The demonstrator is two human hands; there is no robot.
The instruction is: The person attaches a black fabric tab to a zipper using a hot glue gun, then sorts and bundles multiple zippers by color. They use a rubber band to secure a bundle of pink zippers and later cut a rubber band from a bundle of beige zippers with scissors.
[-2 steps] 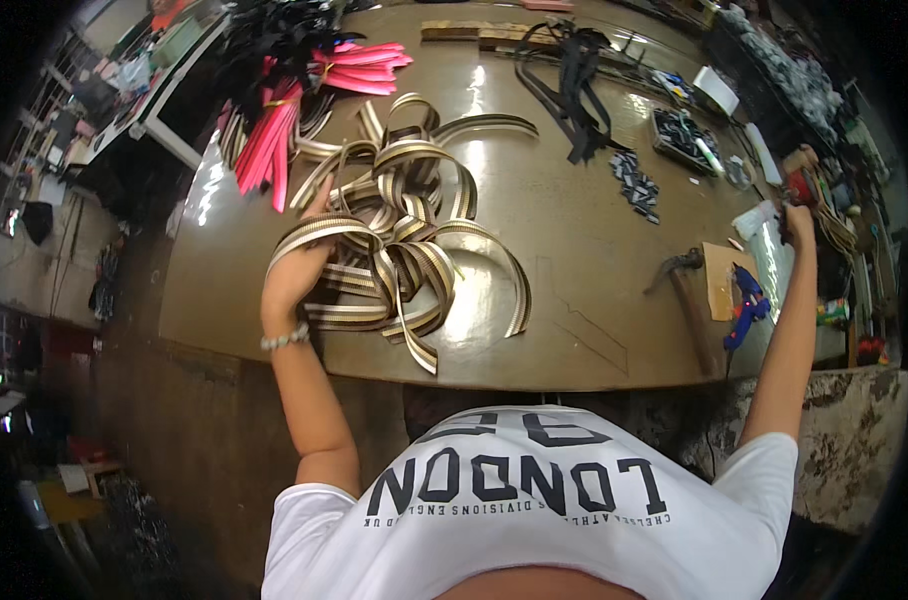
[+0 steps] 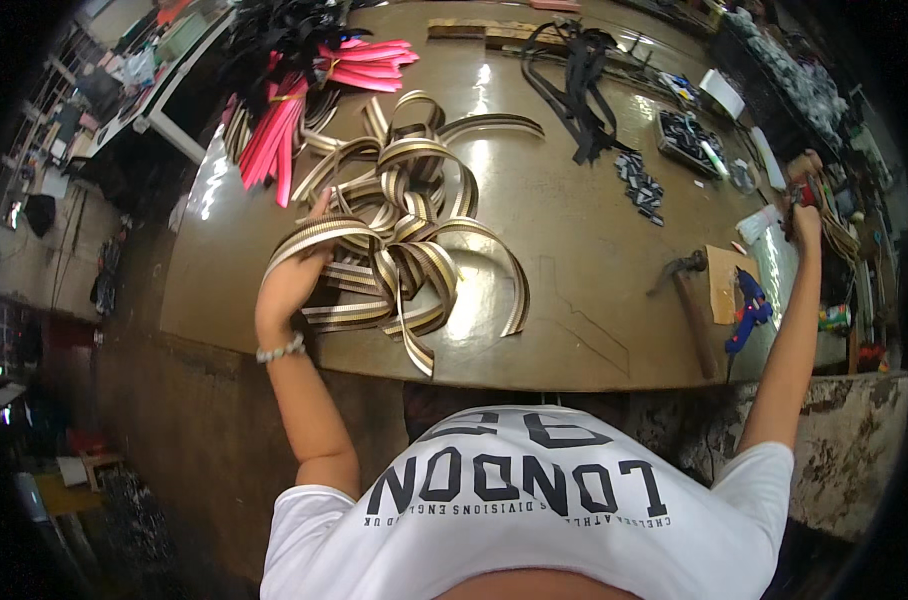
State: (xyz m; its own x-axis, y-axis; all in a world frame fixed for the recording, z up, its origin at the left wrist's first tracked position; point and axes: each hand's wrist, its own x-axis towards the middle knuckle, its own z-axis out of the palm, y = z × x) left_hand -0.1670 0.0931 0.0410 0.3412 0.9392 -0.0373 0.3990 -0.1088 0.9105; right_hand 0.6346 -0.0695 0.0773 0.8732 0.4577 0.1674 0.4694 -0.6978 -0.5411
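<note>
A tangled heap of brown, cream and gold striped webbing straps lies on the left half of the table. My left hand reaches into its near left side, and one strap loop crosses over the hand. One finger stretches out past that loop, apart from the thumb; the other fingers are hidden among the straps. Far out at the table's right edge, my right hand is closed round something small and dark, too unclear to name. A red item sits right beside those fingers.
Pink strips lie bundled at the far left, with black straps at the back. Small metal pieces sit near an open box. A hammer and a blue glue gun rest at the right near cardboard.
The view has shifted slightly. My left hand has drawn a little toward me, still among the straps. My right hand is slightly farther right.
</note>
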